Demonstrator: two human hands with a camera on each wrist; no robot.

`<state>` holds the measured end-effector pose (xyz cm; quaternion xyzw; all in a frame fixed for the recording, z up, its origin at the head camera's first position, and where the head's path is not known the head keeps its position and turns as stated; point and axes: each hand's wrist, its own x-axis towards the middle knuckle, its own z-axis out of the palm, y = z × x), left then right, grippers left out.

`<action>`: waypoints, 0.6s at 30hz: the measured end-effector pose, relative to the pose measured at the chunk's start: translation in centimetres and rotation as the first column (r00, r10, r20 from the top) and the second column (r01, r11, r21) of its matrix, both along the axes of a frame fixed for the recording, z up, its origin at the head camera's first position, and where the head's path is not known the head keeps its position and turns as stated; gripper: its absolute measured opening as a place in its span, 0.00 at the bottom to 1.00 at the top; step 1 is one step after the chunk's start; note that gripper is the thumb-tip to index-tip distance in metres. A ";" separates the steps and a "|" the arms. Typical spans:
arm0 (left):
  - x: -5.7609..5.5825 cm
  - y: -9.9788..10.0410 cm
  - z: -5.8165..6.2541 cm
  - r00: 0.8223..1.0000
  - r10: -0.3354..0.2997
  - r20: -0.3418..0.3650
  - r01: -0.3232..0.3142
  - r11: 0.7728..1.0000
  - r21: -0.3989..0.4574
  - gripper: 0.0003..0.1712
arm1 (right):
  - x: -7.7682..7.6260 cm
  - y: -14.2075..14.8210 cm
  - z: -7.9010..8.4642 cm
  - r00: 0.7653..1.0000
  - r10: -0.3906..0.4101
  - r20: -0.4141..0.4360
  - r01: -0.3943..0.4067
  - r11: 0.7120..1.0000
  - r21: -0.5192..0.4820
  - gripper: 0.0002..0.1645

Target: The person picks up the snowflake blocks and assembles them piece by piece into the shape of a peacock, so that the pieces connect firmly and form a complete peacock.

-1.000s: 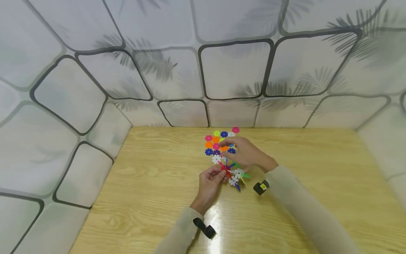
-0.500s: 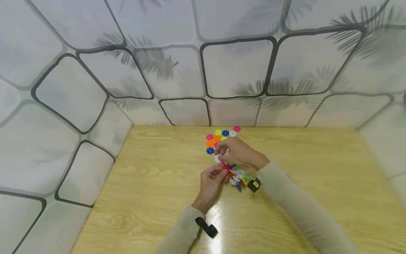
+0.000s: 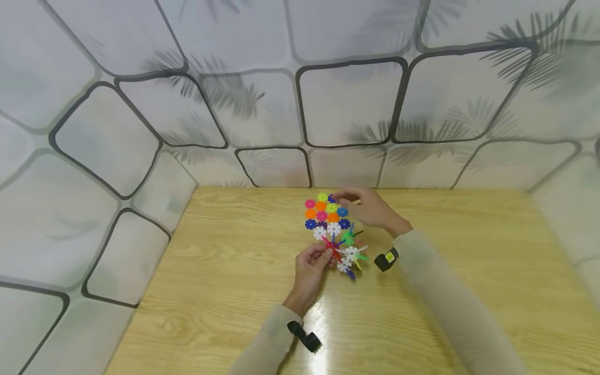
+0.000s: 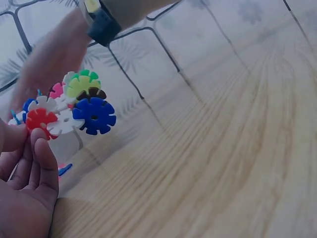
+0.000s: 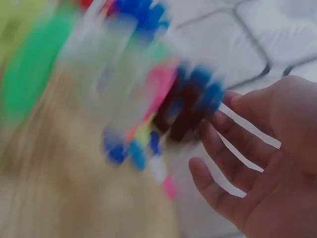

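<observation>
In the head view my left hand (image 3: 311, 268) pinches a red notched disc (image 3: 332, 249). That disc belongs to a cluster of interlocked flower-shaped plastic discs (image 3: 350, 253) in white, green, blue and other colours. In the left wrist view, thumb and fingertips meet at the red disc's edge (image 4: 41, 122), with a blue disc (image 4: 94, 116) at the cluster's outer end. My right hand (image 3: 367, 208) reaches over the back of several loose flat discs (image 3: 321, 215), fingers loosely bent and apart, holding nothing visible. In the right wrist view its fingertips overlap a blurred brown disc (image 5: 183, 109).
The loose discs lie in close rows on the wooden table (image 3: 225, 271), some hidden under the right hand. A patterned wall covering (image 3: 347, 104) rises right behind the table's back edge. Black camera mounts (image 3: 386, 259) sit on both wrists.
My right hand dips toward the near loose discs beside the cluster, then lifts back to the far rows, uncovering the near discs and hiding far ones. My left hand keeps its pinch almost in place.
</observation>
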<state>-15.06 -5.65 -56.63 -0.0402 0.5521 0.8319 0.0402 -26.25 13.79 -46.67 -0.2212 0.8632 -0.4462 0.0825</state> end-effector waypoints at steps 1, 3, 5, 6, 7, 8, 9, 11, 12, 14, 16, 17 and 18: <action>0.0 0.0 -0.1 1.000 0.007 0.006 -0.007 1.000 0.004 0.09 | -0.2 0.4 -0.7 1.000 -0.009 0.007 0.009 1.000 0.009 0.18; 0.0 0.0 -0.2 1.000 0.019 0.014 -0.019 1.000 0.002 0.08 | -0.6 1.0 -2.2 1.000 -0.007 0.010 0.006 0.999 0.044 0.17; 0.0 0.0 -0.2 1.000 0.024 0.013 -0.024 1.000 0.000 0.04 | -0.8 1.4 -3.7 1.000 0.009 0.018 -0.010 0.997 0.072 0.17; 0.0 0.0 -0.3 1.000 0.025 0.011 -0.025 1.000 -0.002 0.02 | -0.8 1.6 -4.4 1.000 0.015 0.026 -0.017 0.996 0.085 0.18; 0.0 -0.1 -0.2 1.000 0.024 0.011 -0.024 1.000 -0.001 0.01 | -0.8 1.7 -5.0 0.999 0.016 0.035 -0.019 0.995 0.096 0.19; 0.1 -0.1 -0.2 1.000 0.022 0.007 -0.022 1.000 -0.004 0.02 | -0.7 1.7 -5.4 0.999 0.014 0.043 -0.019 0.994 0.109 0.21; 0.1 -0.1 -0.2 1.000 0.019 0.003 -0.019 1.000 -0.005 0.04 | -0.7 1.8 -5.8 0.999 0.009 0.049 -0.015 0.992 0.121 0.22; 0.2 -0.1 -0.1 1.000 0.012 -0.004 -0.012 1.000 -0.009 0.06 | -0.5 1.7 -6.2 0.999 -0.006 0.050 -0.002 0.987 0.158 0.24; 0.2 -0.1 0.0 1.000 0.010 -0.005 -0.010 1.000 -0.014 0.03 | -0.4 1.6 -6.3 0.999 -0.012 0.045 0.003 0.983 0.184 0.24; 0.3 0.0 0.2 1.000 0.007 -0.008 -0.007 1.000 -0.014 0.02 | -0.3 1.4 -6.2 0.999 -0.018 0.032 0.010 0.973 0.232 0.22; 0.2 0.0 0.3 1.000 0.007 -0.006 -0.007 1.000 -0.012 0.04 | -0.3 1.2 -5.9 1.000 -0.010 0.020 0.004 0.963 0.268 0.21; 0.2 0.1 0.4 1.000 0.007 -0.005 -0.007 1.000 -0.011 0.04 | -0.2 1.2 -5.7 1.000 -0.003 0.023 -0.004 0.960 0.280 0.20; 0.2 0.1 0.5 1.000 0.010 -0.003 -0.010 1.000 -0.008 0.05 | -0.2 1.1 -5.6 0.999 0.004 0.032 -0.012 0.961 0.275 0.18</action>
